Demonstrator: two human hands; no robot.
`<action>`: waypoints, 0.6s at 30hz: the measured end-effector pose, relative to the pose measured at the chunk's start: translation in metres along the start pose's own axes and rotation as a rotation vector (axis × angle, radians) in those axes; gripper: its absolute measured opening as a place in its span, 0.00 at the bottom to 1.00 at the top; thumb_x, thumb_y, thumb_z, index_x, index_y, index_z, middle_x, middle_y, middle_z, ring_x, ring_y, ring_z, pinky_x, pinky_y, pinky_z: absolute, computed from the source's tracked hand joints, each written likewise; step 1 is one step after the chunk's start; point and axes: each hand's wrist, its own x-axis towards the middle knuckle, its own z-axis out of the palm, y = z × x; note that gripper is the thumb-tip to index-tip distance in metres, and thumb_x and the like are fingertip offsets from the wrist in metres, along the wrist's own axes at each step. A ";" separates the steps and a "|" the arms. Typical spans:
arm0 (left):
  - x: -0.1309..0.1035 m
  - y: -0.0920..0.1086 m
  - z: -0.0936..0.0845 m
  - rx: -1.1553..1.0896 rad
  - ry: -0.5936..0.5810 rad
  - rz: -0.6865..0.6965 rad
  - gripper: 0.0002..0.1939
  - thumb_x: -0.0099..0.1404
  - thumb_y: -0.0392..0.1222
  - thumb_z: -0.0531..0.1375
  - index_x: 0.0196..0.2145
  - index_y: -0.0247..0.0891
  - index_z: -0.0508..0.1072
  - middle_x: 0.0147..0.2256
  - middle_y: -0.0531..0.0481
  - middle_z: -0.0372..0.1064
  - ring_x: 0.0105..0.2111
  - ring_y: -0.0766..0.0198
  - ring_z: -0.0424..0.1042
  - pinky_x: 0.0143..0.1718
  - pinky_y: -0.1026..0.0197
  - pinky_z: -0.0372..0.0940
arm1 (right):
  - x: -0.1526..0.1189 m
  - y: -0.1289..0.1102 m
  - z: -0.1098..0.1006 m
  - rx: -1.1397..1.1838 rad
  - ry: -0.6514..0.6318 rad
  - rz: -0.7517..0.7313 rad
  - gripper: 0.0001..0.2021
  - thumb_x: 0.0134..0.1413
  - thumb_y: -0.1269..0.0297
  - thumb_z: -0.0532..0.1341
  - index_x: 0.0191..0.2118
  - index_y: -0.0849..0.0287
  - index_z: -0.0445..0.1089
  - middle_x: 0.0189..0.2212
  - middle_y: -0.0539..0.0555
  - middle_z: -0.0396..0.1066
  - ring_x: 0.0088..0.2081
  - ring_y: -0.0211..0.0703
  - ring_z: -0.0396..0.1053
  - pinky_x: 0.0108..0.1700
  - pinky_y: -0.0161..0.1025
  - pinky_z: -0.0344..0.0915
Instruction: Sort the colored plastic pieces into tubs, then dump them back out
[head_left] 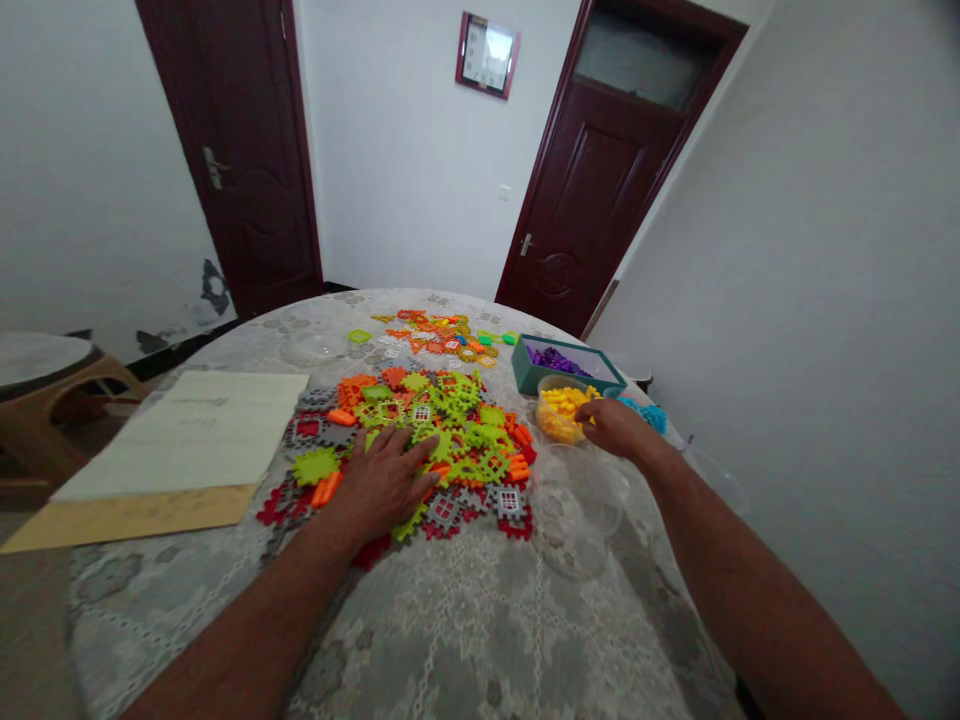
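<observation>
My left hand [386,475] lies spread, palm down, on a heap of interlocking plastic building pieces [457,420]. The pieces are lime green, orange, grey and dark red, some with window grids. Over on the right, my right hand [615,425] is at the rim of a clear plastic tub [559,430] full of small yellow pieces [568,400]. Its fingers are pinched together; whatever sits between the fingertips is too small to make out. Just beyond that hand are small blue pieces [649,413], partly hidden by it.
Behind the tub stands a green box [529,375] with purple pieces [556,360]. More loose pieces [435,335] lie scattered at the back. Clear lids [577,510] rest near the tub. A paper sheet [187,430] covers the table's left side, and a stool [52,400] stands beyond.
</observation>
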 end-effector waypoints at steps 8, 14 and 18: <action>-0.007 -0.008 -0.008 -0.106 0.015 0.105 0.19 0.75 0.57 0.57 0.58 0.56 0.79 0.70 0.44 0.62 0.70 0.40 0.59 0.70 0.29 0.51 | 0.004 -0.004 0.016 -0.097 -0.066 0.041 0.14 0.68 0.64 0.58 0.43 0.60 0.83 0.44 0.63 0.82 0.45 0.49 0.80 0.43 0.36 0.66; -0.009 -0.009 -0.011 -0.162 0.013 0.131 0.26 0.76 0.57 0.55 0.67 0.50 0.70 0.68 0.44 0.66 0.69 0.44 0.60 0.71 0.34 0.51 | -0.001 -0.013 0.019 -0.195 -0.009 0.111 0.15 0.70 0.62 0.56 0.45 0.59 0.82 0.45 0.65 0.82 0.46 0.55 0.80 0.42 0.40 0.68; -0.008 -0.009 -0.003 -0.133 0.007 0.110 0.27 0.76 0.58 0.55 0.68 0.51 0.67 0.69 0.45 0.66 0.70 0.44 0.59 0.72 0.32 0.46 | -0.004 -0.016 0.017 -0.228 0.031 0.131 0.17 0.73 0.60 0.53 0.47 0.58 0.80 0.44 0.65 0.82 0.45 0.56 0.81 0.40 0.41 0.67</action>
